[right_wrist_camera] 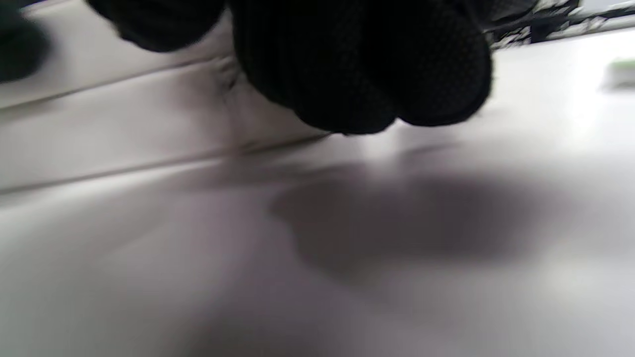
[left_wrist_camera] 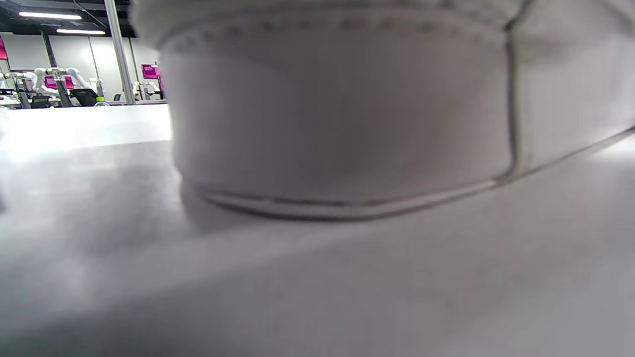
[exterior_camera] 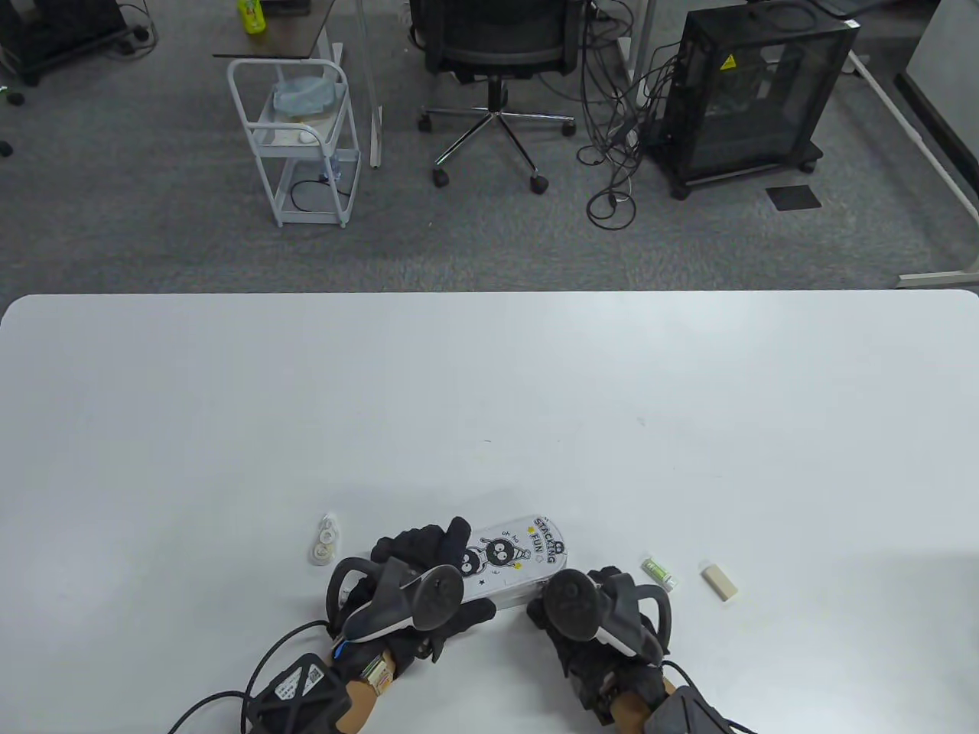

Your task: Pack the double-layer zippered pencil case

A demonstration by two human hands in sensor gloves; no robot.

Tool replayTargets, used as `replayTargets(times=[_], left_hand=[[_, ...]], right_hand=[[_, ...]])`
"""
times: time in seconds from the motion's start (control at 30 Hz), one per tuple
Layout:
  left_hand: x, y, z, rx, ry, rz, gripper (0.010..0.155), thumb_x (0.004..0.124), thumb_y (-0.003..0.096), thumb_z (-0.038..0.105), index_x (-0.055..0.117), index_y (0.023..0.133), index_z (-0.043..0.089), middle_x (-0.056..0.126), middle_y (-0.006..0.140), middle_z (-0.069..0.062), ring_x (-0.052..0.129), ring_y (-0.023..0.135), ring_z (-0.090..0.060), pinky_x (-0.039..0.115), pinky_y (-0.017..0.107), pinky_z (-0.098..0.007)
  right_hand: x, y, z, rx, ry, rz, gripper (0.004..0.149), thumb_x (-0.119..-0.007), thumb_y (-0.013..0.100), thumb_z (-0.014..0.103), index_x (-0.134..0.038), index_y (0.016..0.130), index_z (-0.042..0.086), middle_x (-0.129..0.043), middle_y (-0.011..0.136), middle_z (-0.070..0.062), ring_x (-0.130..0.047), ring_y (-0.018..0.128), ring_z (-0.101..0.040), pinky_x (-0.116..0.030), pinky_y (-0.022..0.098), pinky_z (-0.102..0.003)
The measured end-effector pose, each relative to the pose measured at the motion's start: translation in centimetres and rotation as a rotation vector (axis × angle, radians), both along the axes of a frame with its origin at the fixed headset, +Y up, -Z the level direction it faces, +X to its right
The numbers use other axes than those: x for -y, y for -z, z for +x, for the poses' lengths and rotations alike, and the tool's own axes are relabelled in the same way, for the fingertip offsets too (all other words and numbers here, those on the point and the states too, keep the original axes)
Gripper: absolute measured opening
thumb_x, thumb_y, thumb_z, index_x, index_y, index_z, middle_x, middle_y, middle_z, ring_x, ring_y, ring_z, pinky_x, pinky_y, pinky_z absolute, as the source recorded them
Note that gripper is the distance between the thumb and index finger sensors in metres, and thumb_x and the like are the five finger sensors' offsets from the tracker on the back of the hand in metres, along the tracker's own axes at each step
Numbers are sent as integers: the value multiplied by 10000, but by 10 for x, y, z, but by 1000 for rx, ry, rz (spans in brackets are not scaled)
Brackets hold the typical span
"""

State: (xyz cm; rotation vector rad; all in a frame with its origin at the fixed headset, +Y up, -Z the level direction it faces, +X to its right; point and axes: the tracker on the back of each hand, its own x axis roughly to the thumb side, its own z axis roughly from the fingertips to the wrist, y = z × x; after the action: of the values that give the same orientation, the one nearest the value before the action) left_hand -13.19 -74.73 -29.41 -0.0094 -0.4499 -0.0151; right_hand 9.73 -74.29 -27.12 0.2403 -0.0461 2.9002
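A white zippered pencil case (exterior_camera: 520,562) with black cartoon figures and the words "STACKING FUN" lies near the table's front edge. My left hand (exterior_camera: 437,552) grips its left end, fingers over the top and thumb on the near side. In the left wrist view the case's rounded end (left_wrist_camera: 337,114) fills the frame, with a zipper seam along it. My right hand (exterior_camera: 557,595) is at the case's near right side. In the right wrist view its fingertips (right_wrist_camera: 357,69) are bunched against the case's side wall (right_wrist_camera: 124,134) by a seam. What they pinch is hidden.
A white correction tape (exterior_camera: 325,540) lies left of the case. A small green and white item (exterior_camera: 661,573) and a beige eraser (exterior_camera: 719,581) lie to the right. The green item shows blurred in the right wrist view (right_wrist_camera: 620,72). The white table (exterior_camera: 489,397) stretches away behind.
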Motion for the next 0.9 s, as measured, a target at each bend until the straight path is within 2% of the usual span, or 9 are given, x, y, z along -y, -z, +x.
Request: replayTargets(times=[0.1, 0.2, 0.27, 0.33, 0.43, 0.53, 0.67, 0.83, 0.9], left_hand=[[0, -1, 2, -9, 16, -13, 1003, 505, 346, 908, 264, 1062, 249, 545, 1067, -142, 695, 932, -416, 605, 669, -593], [0, -4, 7, -26, 13, -30, 1002, 505, 358, 900, 257, 1064, 233, 535, 1066, -162, 689, 928, -428, 603, 663, -602], [0, -8, 12, -11, 9, -37, 998, 507, 367, 893, 254, 1065, 227, 528, 1066, -167, 683, 927, -434, 598, 660, -606], [1, -12, 17, -23, 15, -24, 1003, 499, 367, 889, 250, 1061, 209, 526, 1059, -176, 683, 918, -440, 604, 650, -607], [2, -16, 20, -13, 5, -17, 1010, 483, 367, 890, 247, 1058, 192, 523, 1048, -197, 679, 900, -454, 610, 641, -600], [2, -13, 20, -21, -5, -23, 998, 481, 376, 884, 260, 1057, 189, 538, 1042, -196, 694, 886, -453, 624, 635, -590], [2, -13, 20, -22, -2, -22, 988, 484, 382, 879, 269, 1057, 190, 546, 1039, -199, 700, 880, -453, 630, 634, -586], [1, -12, 19, -16, 5, -20, 987, 490, 372, 887, 279, 1056, 208, 565, 1038, -179, 723, 877, -430, 650, 634, -567], [-1, -10, 18, 24, 10, -7, 988, 491, 359, 897, 290, 1054, 224, 588, 1035, -165, 748, 872, -410, 667, 635, -556]], right_hand=[[-8, 3, 18, 72, -47, 100, 625, -733, 391, 566, -799, 818, 116, -948, 678, -26, -911, 671, -308, -570, 661, -552], [-2, 5, 19, 51, 39, 16, 816, -716, 360, 628, -662, 969, 87, -867, 865, -85, -840, 793, -368, -529, 678, -580], [5, 6, 12, 28, 35, -67, 961, -699, 312, 679, -594, 993, 8, -812, 949, -146, -807, 841, -406, -514, 683, -596], [6, 6, 7, 55, -48, -28, 1023, -687, 288, 704, -538, 1005, -10, -768, 987, -159, -778, 874, -414, -501, 690, -602], [3, 10, 8, 84, -76, 95, 965, -722, 245, 659, -651, 959, 14, -870, 897, -121, -860, 796, -371, -542, 676, -581], [1, 9, 9, 81, 1, 133, 791, -795, 294, 534, -761, 867, -10, -981, 749, -99, -955, 655, -316, -609, 646, -537], [-2, 6, 5, 58, -68, 218, 578, -835, 357, 414, -857, 768, 8, -1052, 607, -57, -1015, 534, -268, -661, 617, -505], [-4, 6, 12, -40, -108, 187, 516, -767, 402, 386, -849, 781, 46, -1032, 616, -36, -999, 553, -262, -649, 627, -513], [-6, 6, 23, -49, -2, 138, 499, -753, 406, 374, -852, 787, 67, -1027, 626, -37, -994, 562, -268, -639, 633, -521]])
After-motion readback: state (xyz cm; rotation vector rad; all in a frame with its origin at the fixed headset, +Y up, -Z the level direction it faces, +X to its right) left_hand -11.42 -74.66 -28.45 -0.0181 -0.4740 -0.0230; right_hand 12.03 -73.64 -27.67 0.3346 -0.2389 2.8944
